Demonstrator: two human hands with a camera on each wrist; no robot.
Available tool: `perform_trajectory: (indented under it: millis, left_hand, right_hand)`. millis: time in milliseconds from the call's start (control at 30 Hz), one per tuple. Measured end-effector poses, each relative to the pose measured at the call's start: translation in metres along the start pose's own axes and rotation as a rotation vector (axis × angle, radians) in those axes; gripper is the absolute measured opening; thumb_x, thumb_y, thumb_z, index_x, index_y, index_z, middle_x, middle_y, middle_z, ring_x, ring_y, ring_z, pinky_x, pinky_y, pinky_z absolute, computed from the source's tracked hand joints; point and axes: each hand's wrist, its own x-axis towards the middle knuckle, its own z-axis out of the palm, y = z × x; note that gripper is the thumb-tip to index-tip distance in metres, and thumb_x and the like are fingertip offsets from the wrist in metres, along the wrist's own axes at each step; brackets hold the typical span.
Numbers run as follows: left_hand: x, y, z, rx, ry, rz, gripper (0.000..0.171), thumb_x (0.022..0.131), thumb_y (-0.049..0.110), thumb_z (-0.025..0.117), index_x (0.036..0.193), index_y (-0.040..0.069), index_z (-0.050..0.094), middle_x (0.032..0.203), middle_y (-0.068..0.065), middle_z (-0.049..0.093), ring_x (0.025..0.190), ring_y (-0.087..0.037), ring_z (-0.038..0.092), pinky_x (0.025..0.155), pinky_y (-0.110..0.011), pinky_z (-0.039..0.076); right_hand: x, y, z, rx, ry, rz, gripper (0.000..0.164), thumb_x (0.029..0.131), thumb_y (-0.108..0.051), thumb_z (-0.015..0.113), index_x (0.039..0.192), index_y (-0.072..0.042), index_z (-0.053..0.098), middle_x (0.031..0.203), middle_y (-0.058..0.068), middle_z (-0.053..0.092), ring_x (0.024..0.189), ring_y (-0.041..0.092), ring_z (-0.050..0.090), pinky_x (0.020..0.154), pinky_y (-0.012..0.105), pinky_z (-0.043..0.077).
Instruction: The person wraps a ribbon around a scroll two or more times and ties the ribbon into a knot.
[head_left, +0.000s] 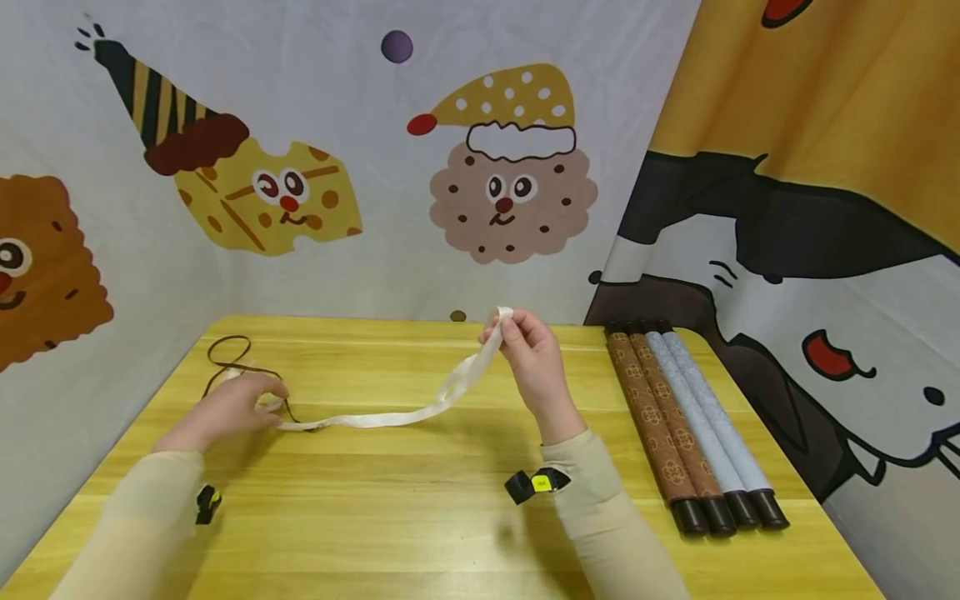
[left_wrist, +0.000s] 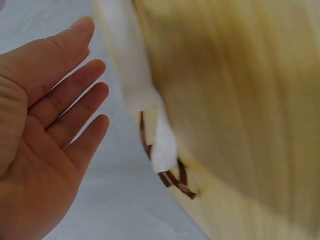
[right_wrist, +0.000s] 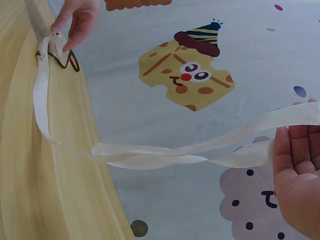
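Note:
A long white ribbon (head_left: 390, 419) runs between the two hands, low at the left and raised at the right. My right hand (head_left: 536, 358) pinches its raised end between thumb and fingers; the right wrist view shows two strands of ribbon (right_wrist: 225, 132) leading to that hand. At the left of the table, my left hand (head_left: 232, 408) is over the bunched end of the ribbon, beside a thin brown cord (head_left: 255, 368). In the left wrist view the fingers of the left hand (left_wrist: 55, 110) are extended, apart from the white ribbon (left_wrist: 125, 55) and brown cord (left_wrist: 185, 190).
On the right side of the wooden table (head_left: 420, 517) lie two brown patterned rolls (head_left: 648, 408) and two light blue-grey rolls (head_left: 716, 408), side by side with dark end caps. A cloth with cartoon prints (head_left: 510, 200) hangs behind the table.

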Motion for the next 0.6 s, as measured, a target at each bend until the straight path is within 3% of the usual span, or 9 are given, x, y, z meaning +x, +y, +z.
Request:
perform_trajectory:
  millis: [200, 367, 600]
  left_hand:
    - [-0.002, -0.011, 0.008, 0.037, -0.025, 0.027, 0.024, 0.075, 0.007, 0.085, 0.094, 0.004, 0.071, 0.093, -0.005, 0.069, 0.086, -0.029, 0.064, 0.074, -0.047, 0.053]
    - [-0.004, -0.017, 0.013, 0.054, -0.039, 0.051, 0.02, 0.075, 0.003, 0.083, 0.09, 0.009, 0.071, 0.088, 0.0, 0.066, 0.08, -0.022, 0.063, 0.069, -0.041, 0.053]
    - [-0.004, -0.018, 0.016, 0.093, -0.014, 0.09, 0.023, 0.079, 0.003, 0.08, 0.072, 0.016, 0.064, 0.073, 0.01, 0.054, 0.064, -0.007, 0.044, 0.058, -0.03, 0.042]
  right_hand:
    - [-0.001, 0.001, -0.007, 0.004, 0.032, 0.011, 0.015, 0.105, -0.005, 0.045, 0.098, -0.004, 0.059, 0.094, 0.006, 0.062, 0.089, 0.016, 0.063, 0.092, 0.034, 0.051]
    - [-0.001, 0.002, -0.014, 0.013, 0.046, 0.007, 0.014, 0.105, -0.006, 0.046, 0.1, -0.004, 0.059, 0.095, 0.006, 0.062, 0.09, 0.016, 0.062, 0.092, 0.033, 0.051]
    - [-0.002, 0.001, -0.02, 0.004, 0.061, -0.006, 0.014, 0.105, -0.007, 0.046, 0.101, -0.002, 0.059, 0.096, 0.007, 0.062, 0.09, 0.016, 0.062, 0.09, 0.031, 0.051]
